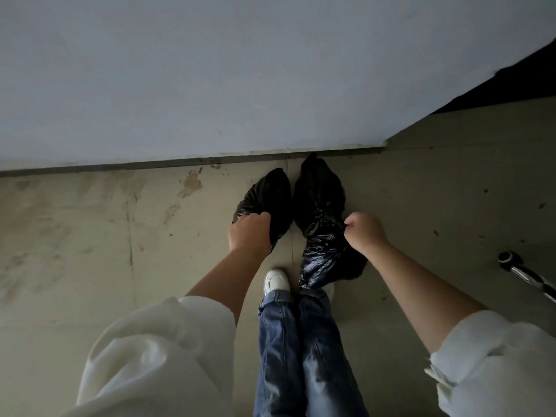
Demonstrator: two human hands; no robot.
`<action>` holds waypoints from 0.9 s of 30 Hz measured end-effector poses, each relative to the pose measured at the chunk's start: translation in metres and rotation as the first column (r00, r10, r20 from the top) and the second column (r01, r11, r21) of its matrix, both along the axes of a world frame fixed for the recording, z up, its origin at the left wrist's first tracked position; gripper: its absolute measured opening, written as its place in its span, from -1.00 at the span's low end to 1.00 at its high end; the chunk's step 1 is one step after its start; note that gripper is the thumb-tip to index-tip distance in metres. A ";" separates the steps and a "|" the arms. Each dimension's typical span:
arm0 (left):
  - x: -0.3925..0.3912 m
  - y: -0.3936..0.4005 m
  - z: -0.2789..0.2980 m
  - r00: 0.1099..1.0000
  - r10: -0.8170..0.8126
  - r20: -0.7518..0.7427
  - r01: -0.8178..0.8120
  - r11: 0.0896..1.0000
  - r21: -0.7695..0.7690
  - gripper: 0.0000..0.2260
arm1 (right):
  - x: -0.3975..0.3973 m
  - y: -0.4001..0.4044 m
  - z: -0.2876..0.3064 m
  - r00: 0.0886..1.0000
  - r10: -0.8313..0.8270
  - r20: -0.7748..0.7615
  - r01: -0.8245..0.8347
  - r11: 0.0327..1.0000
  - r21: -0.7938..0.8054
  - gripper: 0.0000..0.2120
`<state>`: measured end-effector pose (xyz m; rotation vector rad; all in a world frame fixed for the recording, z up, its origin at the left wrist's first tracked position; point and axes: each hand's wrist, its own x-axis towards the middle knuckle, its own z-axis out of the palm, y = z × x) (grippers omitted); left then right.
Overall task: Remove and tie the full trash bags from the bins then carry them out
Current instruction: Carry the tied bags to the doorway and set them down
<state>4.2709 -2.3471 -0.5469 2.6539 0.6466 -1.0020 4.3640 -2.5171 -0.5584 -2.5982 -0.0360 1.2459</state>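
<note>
The left hand (249, 231) has its fingers curled round the gathered top of the left trash bag (266, 195), so it grips that bag firmly. The right hand (365, 228) is curled into a fist just beside the right trash bag (320, 206); it seems to pinch a bit of the plastic at the neck, but I cannot tell this for sure. The hands are apart, one bag for each. Both black bags look already closed and hang or rest low over the floor (90, 236), near the base of the wall (210, 70). Holding them at the neck keeps the contents from spilling, and one in each hand balances the load for carrying out. Below are a white shoe (276, 281) and jeans (301, 341); a metal rod (523, 273) lies at the right.
</note>
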 end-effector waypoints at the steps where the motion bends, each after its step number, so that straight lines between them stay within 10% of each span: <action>1: -0.001 0.000 -0.002 1.000 -0.010 -0.001 0.010 1.000 -0.003 -0.81 | 0.004 0.002 -0.001 1.000 -0.004 0.024 0.004 1.000 0.012 -0.79; 14: -0.001 0.004 -0.004 0.999 0.051 -0.018 -0.052 0.998 -0.024 -0.81 | 0.048 0.001 0.007 0.876 0.406 0.261 -0.412 0.910 -0.034 -0.74; 27: 0.029 0.024 0.016 0.778 0.567 0.271 -0.551 0.823 -0.140 -0.85 | 0.096 -0.033 0.026 0.925 0.102 0.366 -0.077 0.994 -0.084 -0.71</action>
